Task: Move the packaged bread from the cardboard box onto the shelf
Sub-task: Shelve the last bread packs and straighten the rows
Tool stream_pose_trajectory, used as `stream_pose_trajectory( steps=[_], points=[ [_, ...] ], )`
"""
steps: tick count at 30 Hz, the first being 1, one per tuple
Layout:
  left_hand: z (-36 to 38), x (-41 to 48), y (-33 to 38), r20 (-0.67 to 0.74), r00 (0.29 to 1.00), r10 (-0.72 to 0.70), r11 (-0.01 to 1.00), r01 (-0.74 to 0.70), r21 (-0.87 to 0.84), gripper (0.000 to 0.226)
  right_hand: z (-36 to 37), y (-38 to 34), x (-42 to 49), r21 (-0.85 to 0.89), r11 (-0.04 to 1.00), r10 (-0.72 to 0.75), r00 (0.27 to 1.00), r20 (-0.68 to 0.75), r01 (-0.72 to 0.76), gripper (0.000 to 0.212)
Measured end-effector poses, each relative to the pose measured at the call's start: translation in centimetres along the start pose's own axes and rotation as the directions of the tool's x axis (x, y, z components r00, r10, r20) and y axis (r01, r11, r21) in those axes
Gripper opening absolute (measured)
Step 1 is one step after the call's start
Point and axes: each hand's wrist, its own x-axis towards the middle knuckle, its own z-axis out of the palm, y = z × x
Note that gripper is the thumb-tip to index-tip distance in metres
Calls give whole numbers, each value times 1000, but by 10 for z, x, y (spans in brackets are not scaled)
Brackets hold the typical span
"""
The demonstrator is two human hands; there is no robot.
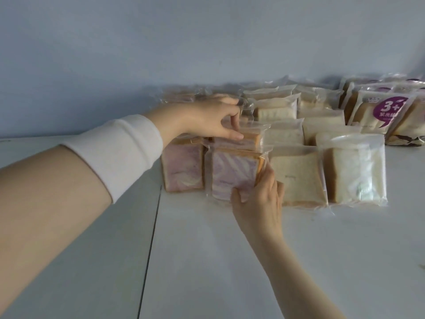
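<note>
A white shelf [230, 261] against a pale blue wall [161, 42] is seen from above, with a dark seam [149, 238] running down its surface. Packaged bread is laid out along the back in rows. A purple-swirled packet [232, 173] at the front of the group is gripped at its near right corner by the right hand [259, 199], whose thumb lies on the top face while the fingers are wrapped around the edge. Just behind it, a second swirled packet [243, 140] is pinched by the left hand [211, 118], thumb and fingers closed on the wrapper; much of that packet is covered by the hand. The left forearm, in a white sleeve [119, 153] pushed back from the wrist, crosses the left of the view and hides part of the shelf. Touching the left side of the held packet lies another pink-swirled packet [182, 169]. To the right, pale plain bread packets [296, 178] lie flat and overlapping, the outermost one [354, 169] in a frosted wrapper. Further back at the right edge, packets with a purple label [388, 111] stand leaning together; the print is only partly legible. At the rear, behind the left hand, more clear-wrapped packets [181, 95] can be made out, though they are blurred and their contents cannot be told with certainty. The cardboard box is outside the view.
</note>
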Motion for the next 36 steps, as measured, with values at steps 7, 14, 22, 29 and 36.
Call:
stream_pose_trajectory(
  steps=[7,14,22,29,36],
  points=[
    [-5,23,-14,140,989,-42,999,41,10,40,15,-11,6,91,996,3,996,-87,5,84],
    [0,20,-30,-44,998,43,995,-46,-83,44,21,-9,30,301,954,5,999,-33,5,69],
    [7,8,-29,-58,998,-7,996,2,-89,100,24,-5,38,283,950,-98,987,-128,131,81],
    [34,-10,-25,1,998,57,987,-57,151,105,35,3,33,209,950,-222,972,-74,233,81],
    [44,3,-31,-116,990,76,958,-40,284,98,47,4,50,171,967,-176,980,-91,189,78]
  ],
)
